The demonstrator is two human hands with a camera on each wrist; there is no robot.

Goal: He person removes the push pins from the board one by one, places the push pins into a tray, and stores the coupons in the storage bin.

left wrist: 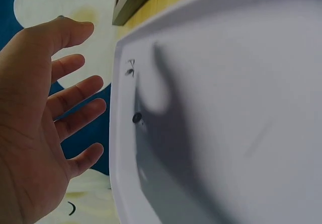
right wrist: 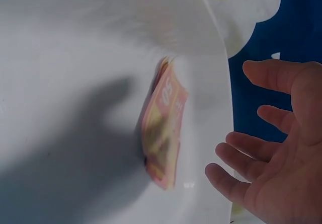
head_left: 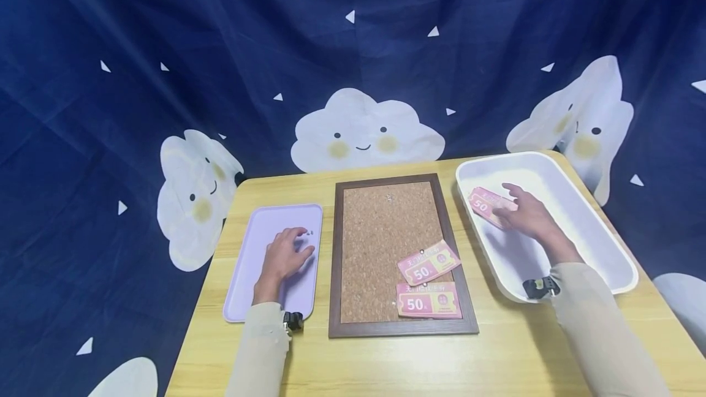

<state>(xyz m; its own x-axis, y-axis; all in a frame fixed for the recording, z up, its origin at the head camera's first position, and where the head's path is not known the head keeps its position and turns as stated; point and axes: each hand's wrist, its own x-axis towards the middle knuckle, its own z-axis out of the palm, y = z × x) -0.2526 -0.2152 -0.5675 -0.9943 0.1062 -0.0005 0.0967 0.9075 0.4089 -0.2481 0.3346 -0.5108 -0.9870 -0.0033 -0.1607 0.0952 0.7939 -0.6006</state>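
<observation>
My left hand (head_left: pixel 284 257) hovers over the lilac tray (head_left: pixel 242 287), fingers spread and holding nothing. Several small push pins (left wrist: pixel 137 117) lie in that tray near its far end. My right hand (head_left: pixel 531 216) hangs over the white basin (head_left: pixel 592 231) with its fingers apart. Beneath it, a small stack of pink and yellow coupons (right wrist: pixel 163 128) marked 50 lies in the basin. Two more coupons are on the cork board (head_left: pixel 380 219): a tilted upper coupon (head_left: pixel 429 263) and a level lower coupon (head_left: pixel 429 301), each with a pin at its top edge.
The brown-framed board lies between the tray and the basin on a wooden table (head_left: pixel 397 366). Small clear pins (head_left: pixel 389 198) show at the board's top. A dark blue curtain (head_left: pixel 265 35) with clouds hangs behind the table.
</observation>
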